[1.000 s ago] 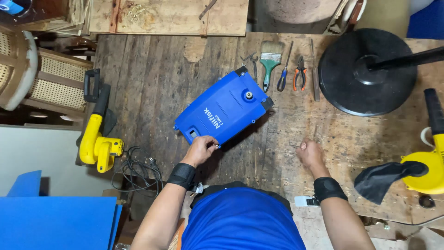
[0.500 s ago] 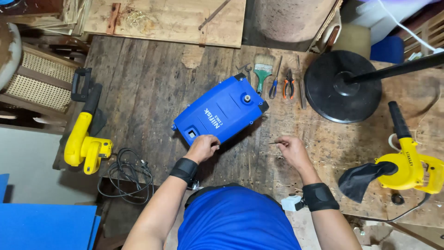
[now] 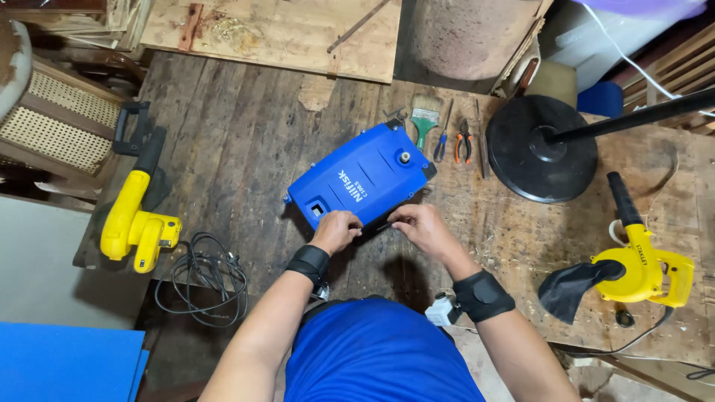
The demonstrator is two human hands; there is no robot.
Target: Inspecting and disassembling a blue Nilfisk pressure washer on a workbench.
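A blue plastic machine housing [image 3: 365, 179] lies tilted on the worn wooden workbench [image 3: 246, 134]. My left hand [image 3: 337, 231] rests curled on the housing's near edge, next to a small square opening. My right hand [image 3: 421, 227] is just beside it at the same edge, its fingertips pinching a small thin dark piece [image 3: 381, 224] that lies between the two hands. I cannot tell what the piece is. Both wrists wear black bands.
A paintbrush [image 3: 425, 117], a screwdriver [image 3: 442, 138] and orange-handled pliers [image 3: 464, 143] lie behind the housing. A black round stand base [image 3: 540, 149] is on the right, with a yellow blower [image 3: 640, 260] near it. Another yellow blower [image 3: 134, 216] and a coiled black cable [image 3: 201, 275] sit on the left.
My right hand has come left from the bare bench to the housing's near edge, meeting my left hand. The left hand stayed at the housing.
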